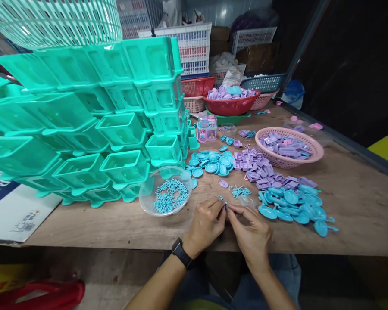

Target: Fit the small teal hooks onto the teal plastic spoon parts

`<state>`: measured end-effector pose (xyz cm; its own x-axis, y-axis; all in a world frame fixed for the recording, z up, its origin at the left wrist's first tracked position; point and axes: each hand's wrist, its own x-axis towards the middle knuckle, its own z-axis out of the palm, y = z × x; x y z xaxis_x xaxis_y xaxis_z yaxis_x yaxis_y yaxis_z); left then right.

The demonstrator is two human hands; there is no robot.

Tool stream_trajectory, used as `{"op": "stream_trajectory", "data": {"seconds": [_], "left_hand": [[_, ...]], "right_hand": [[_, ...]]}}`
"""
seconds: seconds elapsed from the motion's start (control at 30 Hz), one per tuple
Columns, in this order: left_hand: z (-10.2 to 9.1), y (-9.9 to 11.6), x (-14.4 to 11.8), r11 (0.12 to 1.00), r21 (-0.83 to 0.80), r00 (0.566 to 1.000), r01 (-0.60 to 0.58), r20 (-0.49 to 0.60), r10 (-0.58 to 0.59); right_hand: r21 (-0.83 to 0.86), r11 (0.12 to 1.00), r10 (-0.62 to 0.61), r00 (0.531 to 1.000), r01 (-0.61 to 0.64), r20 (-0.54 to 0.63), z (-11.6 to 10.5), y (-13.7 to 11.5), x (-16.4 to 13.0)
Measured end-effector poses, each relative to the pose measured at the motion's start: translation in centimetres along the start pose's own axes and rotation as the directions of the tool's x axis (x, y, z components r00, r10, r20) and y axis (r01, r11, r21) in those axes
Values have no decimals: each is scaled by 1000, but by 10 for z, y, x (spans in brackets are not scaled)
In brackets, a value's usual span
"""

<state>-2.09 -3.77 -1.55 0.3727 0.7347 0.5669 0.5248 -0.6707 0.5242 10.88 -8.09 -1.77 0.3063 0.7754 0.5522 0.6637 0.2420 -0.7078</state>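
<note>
My left hand [207, 223], with a black watch at the wrist, and my right hand [252, 232] meet near the table's front edge. Their fingertips are pinched together around a small blue plastic hook [220, 197], which pokes up at the left fingers; the rest is mostly hidden. Just beyond them lies a little heap of similar blue hooks [241, 191], beside a purple oval piece [223, 184]. Left of my hands, a clear plastic bowl [144, 202] holds many small blue pieces [170, 196]. Blue oval dish-like pieces [291, 197] are piled to the right.
Stacked green plastic bins [123, 129] rise on the left. More blue ovals [213, 161] and purple parts [255, 165] cover the table's middle. A pink basket [317, 155] of purple parts stands right, a red basket [229, 106] behind, near a small toy house [207, 129].
</note>
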Motion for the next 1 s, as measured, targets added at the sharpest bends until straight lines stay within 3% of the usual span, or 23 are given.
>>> {"op": "stream_trajectory", "data": {"seconds": [0.2,0.37,0.53,0.6,0.77,0.9,1.0], "left_hand": [[5,3,2,999,-9,998,52,-20,-52],[12,8,-6,999,-22,1000,28,-3,-28],[10,7,-2,980,-135,983,144,132,-126],[8,0,9,976,-81,968,204,166,-188],[18,-24,57,954,190,964,231,90,-251],[37,-30,100,891,347,927,293,126,-354],[44,-30,113,852,403,893,335,152,-423]], "right_hand": [[-20,983,180,984,-180,-15,-6,1,-3],[-56,979,198,980,-196,26,-7,3,-5],[-100,964,258,958,-246,130,-17,29,7],[-162,955,270,953,-247,139,-25,45,17],[-449,887,162,983,-107,86,-44,78,42],[-599,800,57,998,-31,24,-49,78,55],[-602,799,-4,1000,12,13,-45,66,51]]}}
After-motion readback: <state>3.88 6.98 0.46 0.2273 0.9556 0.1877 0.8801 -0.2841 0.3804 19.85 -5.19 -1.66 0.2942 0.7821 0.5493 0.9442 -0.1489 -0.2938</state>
